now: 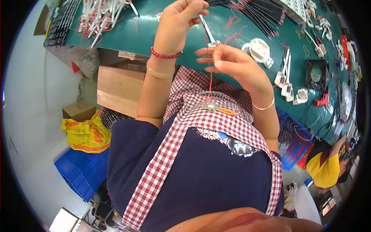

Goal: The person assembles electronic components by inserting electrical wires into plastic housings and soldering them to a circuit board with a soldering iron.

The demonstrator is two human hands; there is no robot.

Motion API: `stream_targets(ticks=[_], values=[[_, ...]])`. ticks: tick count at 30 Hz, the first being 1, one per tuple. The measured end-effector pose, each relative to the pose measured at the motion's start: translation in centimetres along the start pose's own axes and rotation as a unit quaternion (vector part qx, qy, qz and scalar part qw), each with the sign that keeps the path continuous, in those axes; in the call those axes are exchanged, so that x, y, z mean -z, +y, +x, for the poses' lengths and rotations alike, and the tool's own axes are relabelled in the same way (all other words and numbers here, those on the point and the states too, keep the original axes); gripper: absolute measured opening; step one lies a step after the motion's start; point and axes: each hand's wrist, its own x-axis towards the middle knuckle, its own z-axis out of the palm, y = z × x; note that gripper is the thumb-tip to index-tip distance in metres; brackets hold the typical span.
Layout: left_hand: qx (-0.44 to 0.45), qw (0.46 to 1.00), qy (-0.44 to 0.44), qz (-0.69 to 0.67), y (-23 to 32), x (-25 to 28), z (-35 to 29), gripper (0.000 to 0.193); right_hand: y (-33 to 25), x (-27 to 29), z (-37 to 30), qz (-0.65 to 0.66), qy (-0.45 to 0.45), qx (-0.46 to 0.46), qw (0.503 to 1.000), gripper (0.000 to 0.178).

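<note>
Raised over the bench's near edge, my left hand (179, 23) has its thumb and fingers pinched together on a thin red wire (211, 83). The wire hangs from those fingertips, passes my right hand and reaches down to my checked apron (232, 127). Lower and to the right, my right hand (243, 67) curls its thumb and index finger together at the wire, its other fingers stretched out. Between the hands is a white stemmed part (208, 31) with a small boxy head; whether it is held or lies on the bench I cannot tell.
White stemmed parts with red wires (102, 17) are heaped at the far left of the green bench (139, 36). Black cables (259, 17) lie at the far side. A round white part (258, 51) and several white stemmed parts (285, 79) sit right. A wooden box (119, 91) stands below.
</note>
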Motion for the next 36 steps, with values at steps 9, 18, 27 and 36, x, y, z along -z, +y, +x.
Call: stream_targets(ticks=[9,18,27,36], values=[[0.003,0.988,0.1,-0.116,-3.4,2.5,2.5,0.015,1.6,1.0,-1.0,0.154,-0.053,-0.074,0.984,0.015],[-0.02,0.997,0.057,-0.044,-3.8,2.5,3.3,0.017,2.0,2.1,-1.0,0.258,-0.15,-0.071,0.952,0.013],[-0.345,0.845,-0.242,0.329,-0.5,-1.3,-2.6,0.021,1.9,3.0,-1.4,0.306,-0.16,-0.048,0.937,0.016],[-0.199,0.849,-0.311,0.378,-2.0,-1.9,-3.3,0.022,1.0,2.6,-2.7,0.314,-0.115,-0.06,0.94,0.012]])
